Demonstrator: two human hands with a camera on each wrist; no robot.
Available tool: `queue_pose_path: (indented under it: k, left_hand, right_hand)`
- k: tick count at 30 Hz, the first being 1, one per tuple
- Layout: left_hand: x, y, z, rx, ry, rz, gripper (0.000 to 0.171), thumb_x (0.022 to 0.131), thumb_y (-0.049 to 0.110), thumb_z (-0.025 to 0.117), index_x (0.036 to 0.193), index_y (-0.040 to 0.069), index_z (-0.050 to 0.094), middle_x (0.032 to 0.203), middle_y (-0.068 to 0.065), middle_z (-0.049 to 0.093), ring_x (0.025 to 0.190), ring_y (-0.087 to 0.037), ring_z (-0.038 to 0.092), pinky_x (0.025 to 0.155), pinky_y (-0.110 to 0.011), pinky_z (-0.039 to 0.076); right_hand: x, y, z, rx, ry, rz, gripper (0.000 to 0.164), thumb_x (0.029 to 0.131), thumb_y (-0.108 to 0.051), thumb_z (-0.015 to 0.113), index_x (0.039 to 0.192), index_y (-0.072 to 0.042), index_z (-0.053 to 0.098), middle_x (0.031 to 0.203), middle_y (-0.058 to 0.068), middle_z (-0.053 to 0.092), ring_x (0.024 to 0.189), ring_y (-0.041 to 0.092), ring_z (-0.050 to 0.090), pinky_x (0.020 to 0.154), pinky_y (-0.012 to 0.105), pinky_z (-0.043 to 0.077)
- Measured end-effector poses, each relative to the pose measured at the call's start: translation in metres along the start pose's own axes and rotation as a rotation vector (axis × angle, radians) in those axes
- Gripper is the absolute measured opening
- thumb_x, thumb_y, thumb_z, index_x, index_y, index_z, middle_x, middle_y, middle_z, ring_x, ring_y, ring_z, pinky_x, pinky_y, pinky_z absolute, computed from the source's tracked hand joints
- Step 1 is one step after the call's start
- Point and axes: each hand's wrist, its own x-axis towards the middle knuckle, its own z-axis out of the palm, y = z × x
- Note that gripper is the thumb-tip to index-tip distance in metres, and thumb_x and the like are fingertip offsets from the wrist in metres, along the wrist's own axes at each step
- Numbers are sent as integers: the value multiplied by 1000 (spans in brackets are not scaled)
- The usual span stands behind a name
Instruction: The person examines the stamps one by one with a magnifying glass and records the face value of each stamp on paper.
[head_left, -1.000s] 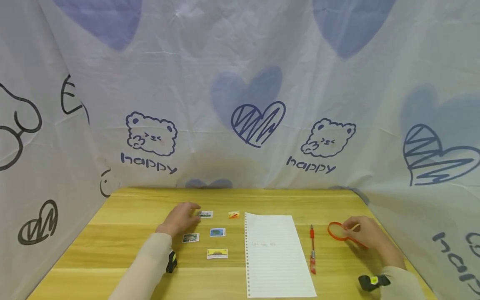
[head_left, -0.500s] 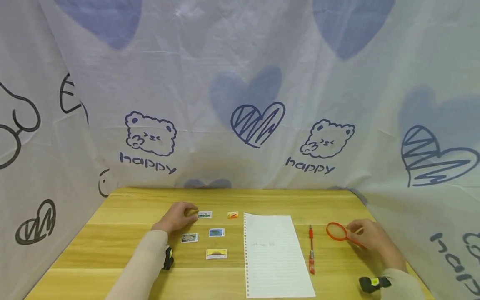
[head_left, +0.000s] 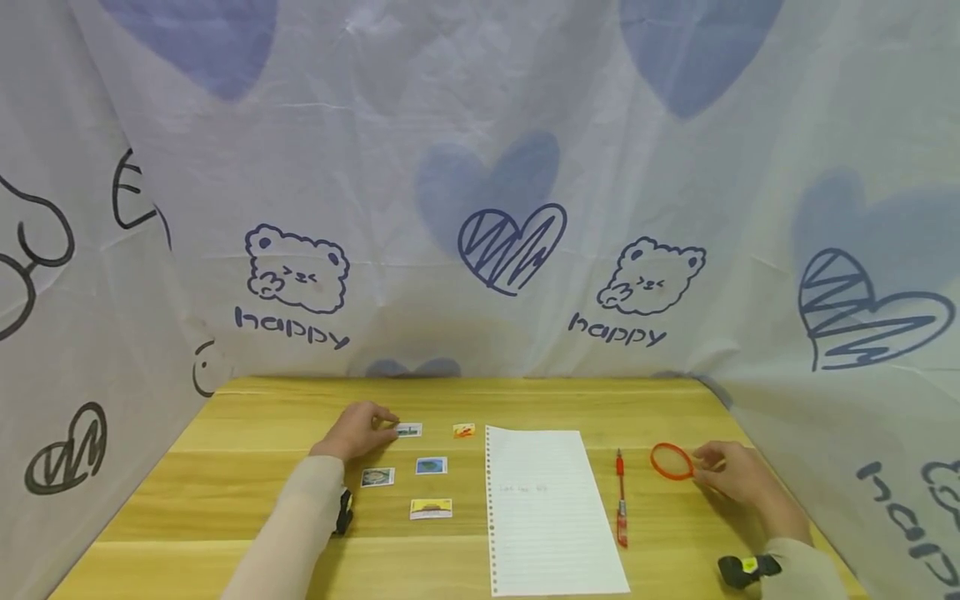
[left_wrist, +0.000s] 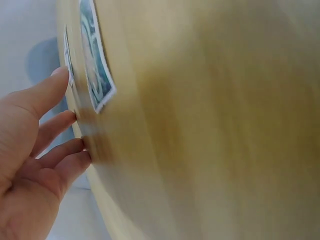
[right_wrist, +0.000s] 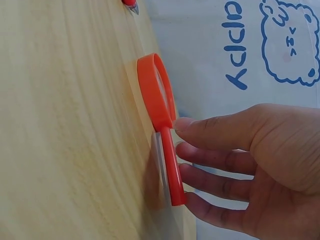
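Note:
In the head view my left hand [head_left: 358,432] rests at the far left of the table, its fingers loosely bent and holding nothing. Beside its fingertips lies a stamp [head_left: 409,430] with a pale border. A greenish stamp [left_wrist: 95,55] shows closer in the left wrist view. My right hand [head_left: 738,477] holds a red magnifying glass [head_left: 671,461] by its handle. Its thumb is at the neck and its fingers line the handle [right_wrist: 173,172], which sits slightly off the tabletop. The round lens frame [right_wrist: 151,90] points left, away from the palm.
More stamps lie left of centre: one blue [head_left: 431,466], one yellow [head_left: 431,509] and a small orange-yellow one [head_left: 464,431]. A lined, punched sheet [head_left: 551,533] with faint writing lies mid-table, a red pen [head_left: 621,500] beside it. A printed cloth [head_left: 405,167] hangs around the table.
The right hand has drawn back from the lens frame onto the handle, which the hand now covers in the head view. The left hand, stamps, sheet and pen stay nearly in place.

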Motion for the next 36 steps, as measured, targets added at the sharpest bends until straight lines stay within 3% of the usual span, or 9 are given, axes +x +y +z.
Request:
queue_pose_path:
  k: [13,19,27,36]
  left_hand:
    - [3,-2,3,50,20,-36,19,93,17,77,110,11,80,123,-15,75,122,-41,65,108,-57,51]
    - [2,-3,4,51,22,-39,17,92,16,77,109,11,81,127,-16,74,122,-42,65,108,-57,52]
    - [2,-1,3,50,24,-50,16,92,17,78,107,12,81,132,-18,71,120,-41,66,107,-56,53]
    - [3,-4,3,42,31,-65,16,91,18,80,106,13,82,133,-17,70,116,-38,68,105,-55,54]
  right_hand:
    - [-1,5,7,8,5,-46,23,84,-5,81,101,7,72,88,12,73,79,21,69,67,24,56]
    - [-2,4,4,0,-14,-19,19,83,-4,80,97,6,71,88,11,73,80,17,66,67,24,54]
    - [-2,7,1,8,-30,-5,10,82,-2,79,88,2,72,82,6,72,71,2,58,62,20,50]
    - [-2,11,6,-24,-3,3,5,82,0,78,85,1,74,76,3,71,69,3,56,63,21,48]
